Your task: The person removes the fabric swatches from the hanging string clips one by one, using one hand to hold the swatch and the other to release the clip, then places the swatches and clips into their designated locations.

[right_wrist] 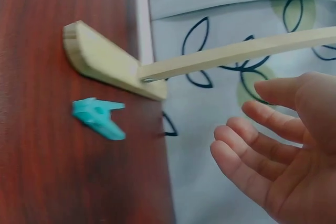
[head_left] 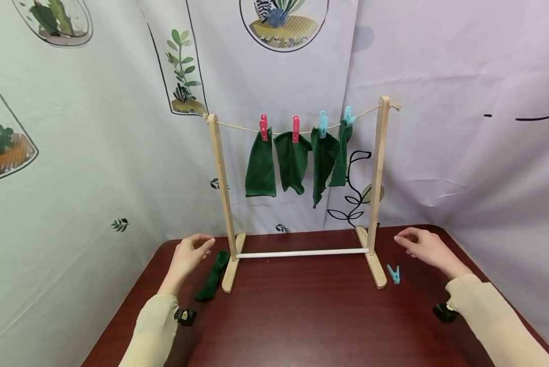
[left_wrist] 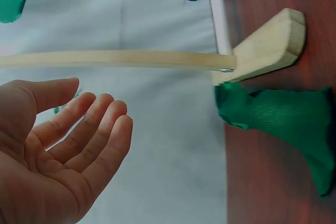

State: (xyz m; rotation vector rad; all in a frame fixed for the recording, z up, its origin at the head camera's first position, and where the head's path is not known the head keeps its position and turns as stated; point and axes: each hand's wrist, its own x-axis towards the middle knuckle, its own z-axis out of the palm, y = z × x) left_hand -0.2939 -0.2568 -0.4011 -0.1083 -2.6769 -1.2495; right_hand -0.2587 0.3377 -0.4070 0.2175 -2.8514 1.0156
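My left hand (head_left: 189,257) hovers by the rack's left post with loosely bent fingers and holds nothing. Just right of it a dark green cloth (head_left: 213,276) lies on the table against the rack's left foot. Beyond the right post my right hand (head_left: 427,248) is also raised and holds nothing, its fingers relaxed. A light blue clothespin (head_left: 394,274) lies on the table below that hand. From the rack's cord hang several green cloths (head_left: 261,171), two under red clothespins (head_left: 295,129) and two under light blue clothespins (head_left: 323,125).
The wooden rack (head_left: 379,178) stands at the back of the dark red table (head_left: 302,316), with a white bar (head_left: 302,253) low between its posts. A pale printed curtain (head_left: 118,168) hangs behind and around the table.
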